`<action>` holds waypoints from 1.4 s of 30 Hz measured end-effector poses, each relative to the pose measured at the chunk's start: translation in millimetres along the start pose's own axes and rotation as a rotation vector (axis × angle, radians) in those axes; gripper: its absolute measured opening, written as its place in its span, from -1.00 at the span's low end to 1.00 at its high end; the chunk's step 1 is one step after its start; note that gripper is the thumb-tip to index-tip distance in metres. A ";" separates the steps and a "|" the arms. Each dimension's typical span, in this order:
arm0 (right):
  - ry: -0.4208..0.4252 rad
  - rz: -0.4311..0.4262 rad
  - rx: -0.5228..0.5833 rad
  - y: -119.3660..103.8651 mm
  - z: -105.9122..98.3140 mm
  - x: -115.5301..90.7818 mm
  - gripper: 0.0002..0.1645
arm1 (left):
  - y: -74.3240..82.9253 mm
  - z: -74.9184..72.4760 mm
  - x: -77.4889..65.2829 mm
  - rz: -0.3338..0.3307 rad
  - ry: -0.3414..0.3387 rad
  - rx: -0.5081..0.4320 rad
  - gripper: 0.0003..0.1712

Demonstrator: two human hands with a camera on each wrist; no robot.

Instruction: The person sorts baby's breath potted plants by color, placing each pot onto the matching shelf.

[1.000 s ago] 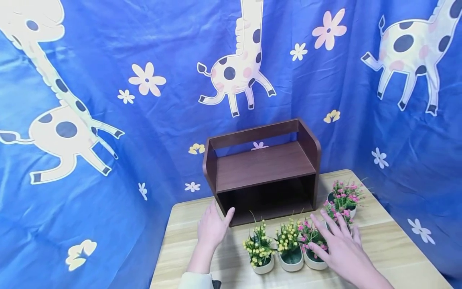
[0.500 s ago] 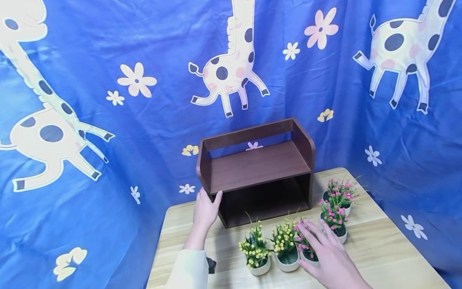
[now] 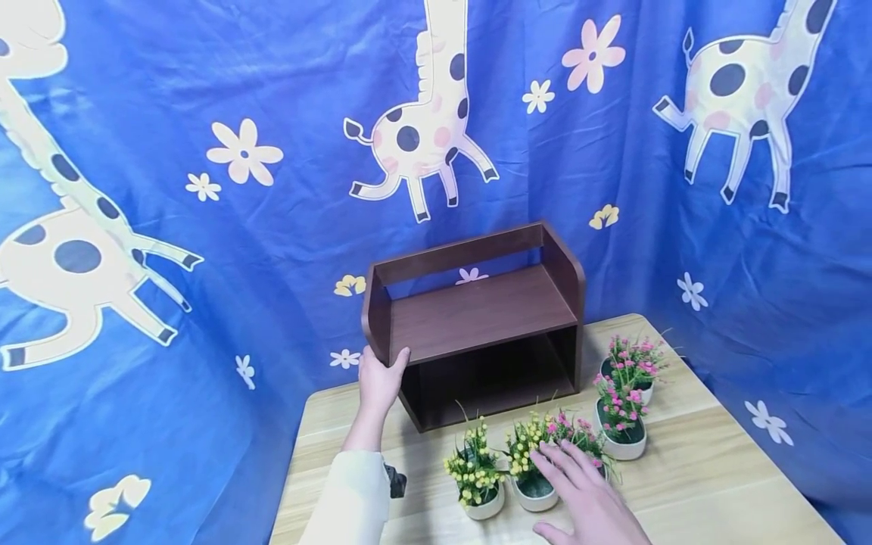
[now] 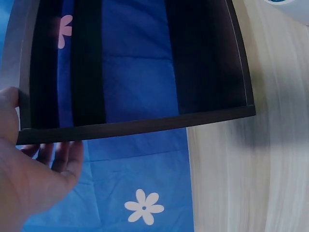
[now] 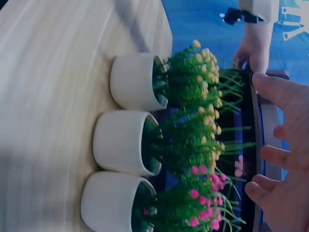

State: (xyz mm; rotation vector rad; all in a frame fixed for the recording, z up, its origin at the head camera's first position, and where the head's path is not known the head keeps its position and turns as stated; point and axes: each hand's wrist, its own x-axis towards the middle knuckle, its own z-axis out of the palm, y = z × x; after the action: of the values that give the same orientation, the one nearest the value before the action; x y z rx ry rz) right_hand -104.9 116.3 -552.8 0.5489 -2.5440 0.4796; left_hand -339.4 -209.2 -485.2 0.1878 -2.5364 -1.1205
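A dark brown two-tier desktop shelf [image 3: 477, 314] stands at the back of the table. My left hand [image 3: 380, 384] grips its left side panel, thumb at the middle board's front edge; in the left wrist view the fingers [image 4: 60, 157] lie along the panel's outer face. Spread and holding nothing, my right hand [image 3: 589, 496] hovers over the front row of potted artificial flowers. That row has a yellow-flowered pot [image 3: 485, 506] at left, another yellow one [image 3: 534, 498] in the middle and a pink one [image 5: 113, 200] at right, its pot largely hidden by the hand in the head view.
Two more pots with pink flowers, one nearer [image 3: 623, 446] and one farther back [image 3: 639, 359], stand right of the shelf. The wood-grain table [image 3: 708, 492] ends close behind the shelf. A blue curtain [image 3: 293, 265] with giraffes and flowers hangs around it.
My left hand has risen from beside the shelf's lower left corner to take hold of its side. The right hand has shifted left and toward me over the front pots. The head view has turned right.
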 end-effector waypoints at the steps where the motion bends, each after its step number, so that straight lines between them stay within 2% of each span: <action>1: 0.004 -0.009 0.000 -2.2 2.0 -1.2 0.18 | -1.2 0.8 0.7 -0.006 -0.004 -0.010 -0.14; 4: 0.003 -0.007 0.017 -9.9 10.4 -5.2 0.16 | -5.2 3.8 2.4 -0.024 -0.017 -0.057 -0.13; 10: -0.050 0.037 0.120 -28.2 36.6 -7.2 0.04 | -10.4 7.3 3.9 -0.077 -0.025 -0.214 -0.18; 12: -0.088 0.073 0.168 -34.3 44.6 -7.7 -0.01 | -10.5 8.0 3.9 -0.104 -0.040 -0.264 -0.19; 17: -0.251 0.192 0.323 -46.4 62.6 -7.9 0.09 | -11.0 7.1 5.4 -0.156 -0.076 -0.379 -0.20; 19: -0.268 0.238 0.352 -51.0 71.0 -10.5 0.12 | -11.8 8.6 5.5 -0.173 -0.082 -0.421 -0.21; 21: -0.223 0.277 0.355 -56.7 80.8 -15.0 0.04 | -13.4 11.0 5.2 -0.188 -0.085 -0.462 -0.21; 25: -0.042 0.336 0.310 -67.3 102.6 -26.6 -0.22 | -18.1 15.6 4.5 -0.205 -0.090 -0.526 -0.24; 27: 0.017 0.351 0.282 -70.1 113.0 -31.1 -0.32 | -20.3 17.1 4.2 -0.203 -0.084 -0.539 -0.26; 30: 0.060 0.334 0.244 -70.1 126.1 -36.5 -0.34 | -22.0 18.3 3.6 -0.207 -0.072 -0.562 -0.29; 33: 0.067 0.316 0.231 -67.6 136.5 -39.7 -0.26 | -20.9 18.3 2.5 -0.222 -0.065 -0.612 -0.31; 37: 0.010 0.337 0.227 -65.3 145.0 -41.3 -0.16 | -16.7 18.3 0.4 -0.241 -0.062 -0.660 -0.32; 42: -0.192 0.445 0.298 -64.7 144.0 -37.2 0.00 | -13.2 19.9 -1.2 -0.246 -0.053 -0.667 -0.35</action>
State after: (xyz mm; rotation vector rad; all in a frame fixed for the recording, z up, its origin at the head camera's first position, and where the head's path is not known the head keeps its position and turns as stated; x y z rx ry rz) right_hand -101.0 10.3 -675.3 0.1233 -2.8015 1.0193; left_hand -346.1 -204.2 -507.6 0.2953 -2.0714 -2.0110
